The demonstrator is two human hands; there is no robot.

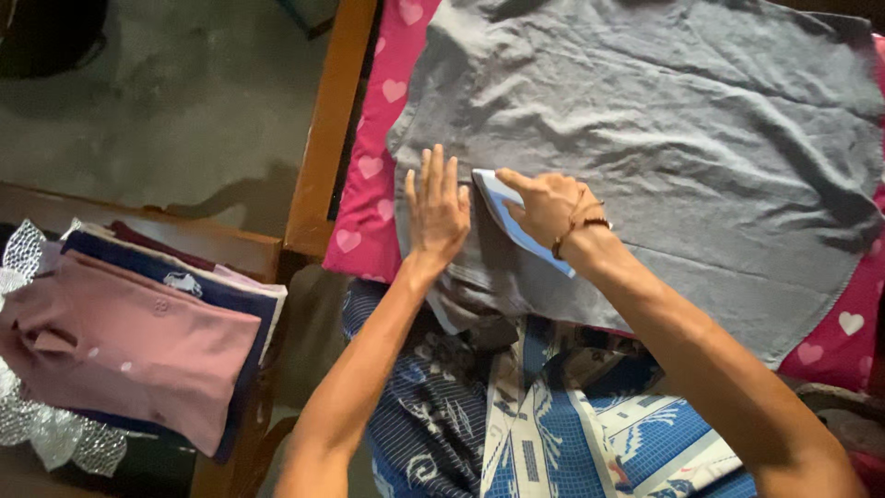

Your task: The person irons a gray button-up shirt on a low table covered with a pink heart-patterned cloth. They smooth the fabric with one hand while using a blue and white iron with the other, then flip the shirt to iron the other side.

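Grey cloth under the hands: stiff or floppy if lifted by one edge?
Likely floppy: the grey cloth lies in soft wrinkles over the pink heart-print pad. Probably light, as its near edge droops. It may bunch when pushed, since the left hand presses it flat beside the iron under the right hand.

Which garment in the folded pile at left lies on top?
The dusty pink garment; the navy one and the maroon one only peek out beneath it.

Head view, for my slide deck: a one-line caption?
Left hand flattens grey cloth while right hand holds a pale blue iron.
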